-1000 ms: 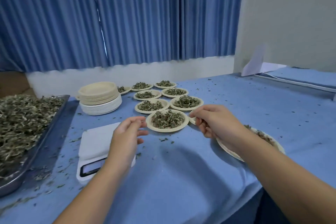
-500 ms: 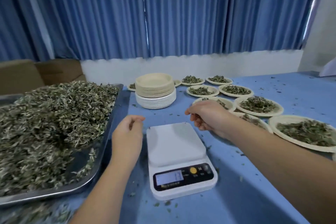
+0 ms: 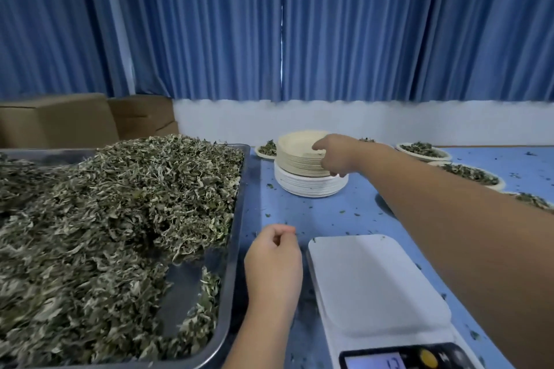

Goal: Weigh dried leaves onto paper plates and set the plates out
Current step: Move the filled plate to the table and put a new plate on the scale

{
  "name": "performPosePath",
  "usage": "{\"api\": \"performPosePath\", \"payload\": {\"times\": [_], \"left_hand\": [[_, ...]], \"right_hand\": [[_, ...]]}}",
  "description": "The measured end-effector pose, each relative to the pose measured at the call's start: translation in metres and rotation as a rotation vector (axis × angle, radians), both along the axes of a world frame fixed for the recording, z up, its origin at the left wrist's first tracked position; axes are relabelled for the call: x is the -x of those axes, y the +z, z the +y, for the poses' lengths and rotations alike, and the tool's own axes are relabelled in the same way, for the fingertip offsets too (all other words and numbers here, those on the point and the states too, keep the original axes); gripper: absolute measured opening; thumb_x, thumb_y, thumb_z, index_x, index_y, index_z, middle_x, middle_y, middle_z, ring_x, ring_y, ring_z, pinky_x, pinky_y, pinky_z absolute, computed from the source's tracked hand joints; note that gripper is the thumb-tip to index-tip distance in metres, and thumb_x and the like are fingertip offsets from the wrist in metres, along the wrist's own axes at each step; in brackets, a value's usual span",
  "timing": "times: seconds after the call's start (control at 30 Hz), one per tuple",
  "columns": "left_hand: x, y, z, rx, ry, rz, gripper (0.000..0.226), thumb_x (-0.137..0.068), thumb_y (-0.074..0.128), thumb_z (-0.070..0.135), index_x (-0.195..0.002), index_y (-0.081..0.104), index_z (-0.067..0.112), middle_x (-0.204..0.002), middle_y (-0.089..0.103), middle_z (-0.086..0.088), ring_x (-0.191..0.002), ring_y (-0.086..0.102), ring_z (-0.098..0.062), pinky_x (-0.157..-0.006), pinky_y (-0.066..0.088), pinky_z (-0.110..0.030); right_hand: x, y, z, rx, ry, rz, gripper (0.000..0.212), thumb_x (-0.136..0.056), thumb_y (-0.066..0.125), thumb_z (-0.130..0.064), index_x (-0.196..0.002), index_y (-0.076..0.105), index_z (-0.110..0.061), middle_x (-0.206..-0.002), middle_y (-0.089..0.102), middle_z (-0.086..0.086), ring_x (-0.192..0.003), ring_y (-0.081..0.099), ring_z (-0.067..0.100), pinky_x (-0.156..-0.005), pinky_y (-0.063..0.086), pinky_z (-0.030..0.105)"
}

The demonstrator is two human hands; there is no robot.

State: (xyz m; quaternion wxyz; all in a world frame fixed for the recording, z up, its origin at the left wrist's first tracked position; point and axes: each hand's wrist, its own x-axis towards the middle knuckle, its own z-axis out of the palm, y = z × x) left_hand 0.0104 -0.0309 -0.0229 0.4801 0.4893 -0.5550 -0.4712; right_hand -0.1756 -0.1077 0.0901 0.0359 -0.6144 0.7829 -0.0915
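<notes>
Table (image 3: 329, 213) blue, leaf-strewn; plate stack (image 3: 295, 156) near white wall (image 3: 419, 123); blue curtains (image 3: 359, 24) above.

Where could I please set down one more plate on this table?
The blue table is bare, apart from leaf crumbs, between the stack of plates and the scale, beside the tray. The scale's top is bare too. Filled plates crowd the far right.

Curtains (image 3: 359, 24): blue, pleated, hung across the whole background. Wall band (image 3: 389, 123): white, seen beneath them. Cardboard boxes (image 3: 75, 120): two, set side by side beyond the blue tabletop's (image 3: 344, 213) far left corner.
</notes>
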Motion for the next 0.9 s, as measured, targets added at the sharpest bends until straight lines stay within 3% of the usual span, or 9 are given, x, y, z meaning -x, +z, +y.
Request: {"api": "performPosePath", "payload": {"times": [0.1,0.2,0.37,0.5,0.63,0.8,0.9], "left_hand": [[0.001,0.001,0.0,-0.018,-0.013,-0.004,0.024,-0.091,0.05,0.016,-0.079,0.065,0.029,-0.073,0.065,0.011,-0.061,0.056,-0.001,-0.053,0.038,-0.018],[0.001,0.001,0.0,-0.019,-0.02,0.0,0.022,-0.091,0.051,0.017,-0.078,0.066,0.028,-0.069,0.064,0.009,-0.061,0.054,-0.005,-0.055,0.038,-0.022],[0.001,0.001,0.0,-0.017,-0.027,0.003,0.022,-0.091,0.051,0.018,-0.078,0.065,0.027,-0.068,0.062,0.007,-0.058,0.052,-0.006,-0.053,0.036,-0.022],[0.0,0.001,-0.001,-0.019,-0.026,0.004,0.022,-0.09,0.051,0.017,-0.077,0.065,0.027,-0.064,0.059,0.007,-0.052,0.047,-0.005,-0.049,0.033,-0.02],[0.0,0.001,-0.001,-0.018,-0.032,-0.003,0.022,-0.089,0.05,0.015,-0.078,0.065,0.028,-0.063,0.057,0.008,-0.053,0.047,-0.006,-0.049,0.033,-0.02],[0.001,0.0,-0.001,-0.016,-0.031,-0.005,0.022,-0.088,0.051,0.015,-0.078,0.065,0.028,-0.07,0.061,0.006,-0.062,0.051,-0.009,-0.055,0.036,-0.023],[0.002,0.0,-0.002,-0.017,-0.033,-0.006,0.021,-0.088,0.052,0.015,-0.077,0.064,0.028,-0.072,0.061,0.007,-0.064,0.052,-0.01,-0.058,0.038,-0.024]], "right_hand": [[0.0,-0.005,-0.007,-0.028,-0.008,-0.056,0.048,-0.086,0.031,0.004,-0.126,0.055,-0.007,-0.1,0.066,0.018,-0.078,0.067,0.03,-0.073,0.058,0.036],[0.004,-0.006,-0.013,0.063,-0.022,0.003,0.038,-0.087,0.037,0.004,-0.11,0.067,-0.006,-0.076,0.059,0.005,-0.069,0.058,0.024,-0.071,0.053,0.031],[0.004,-0.004,-0.019,0.143,-0.019,0.06,0.039,-0.092,0.038,0.002,-0.114,0.068,-0.012,-0.101,0.062,0.005,-0.082,0.051,0.019,-0.072,0.044,0.027],[0.006,-0.004,-0.022,0.134,-0.015,0.029,0.034,-0.092,0.042,-0.001,-0.105,0.071,-0.012,-0.09,0.066,0.006,-0.074,0.055,0.018,-0.067,0.045,0.026],[0.009,-0.004,-0.023,0.099,-0.002,-0.023,0.023,-0.092,0.046,-0.009,-0.091,0.067,-0.017,-0.063,0.065,0.004,-0.056,0.054,0.011,-0.058,0.044,0.023],[0.013,-0.001,-0.024,0.167,-0.02,-0.055,0.027,-0.093,0.044,-0.007,-0.092,0.07,-0.01,-0.058,0.062,0.003,-0.055,0.059,0.015,-0.064,0.047,0.026],[0.012,-0.001,-0.023,0.122,-0.013,-0.07,0.023,-0.09,0.049,-0.011,-0.09,0.071,-0.01,-0.062,0.068,0.007,-0.052,0.055,0.012,-0.052,0.043,0.022]]}}
